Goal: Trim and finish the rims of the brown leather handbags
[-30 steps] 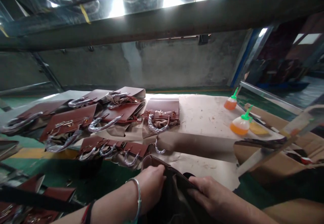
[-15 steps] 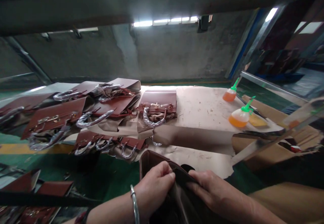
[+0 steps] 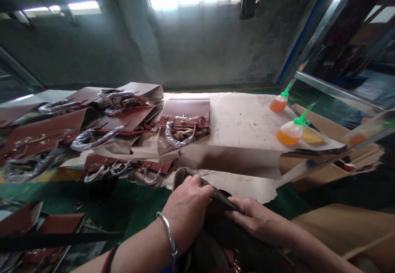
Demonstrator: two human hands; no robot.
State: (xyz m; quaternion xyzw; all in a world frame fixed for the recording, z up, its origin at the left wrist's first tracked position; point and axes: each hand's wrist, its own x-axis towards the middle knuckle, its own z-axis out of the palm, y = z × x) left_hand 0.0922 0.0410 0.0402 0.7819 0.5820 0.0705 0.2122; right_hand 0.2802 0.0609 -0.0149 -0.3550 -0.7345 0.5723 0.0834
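A dark brown handbag is held low in front of me, its mouth facing up and its lower part cut off by the frame. My left hand is closed over the bag's upper edge, knuckles up, with a silver bangle on the wrist. My right hand pinches the same edge a little to the right, thumb on top. A gold-coloured metal fitting shows near the bottom of the bag. Folds and my fingers hide what lies inside.
A paper-covered bench carries a brown handbag and several more at left, handles wrapped in plastic. At right stand two green-nozzled bottles of orange liquid, a yellow pad and a cardboard box. More bags lie lower left.
My left hand has rolled over, its back now facing up over the bag's edge. The bag has shifted and shows its metal fitting. Bench and windows appear higher in view.
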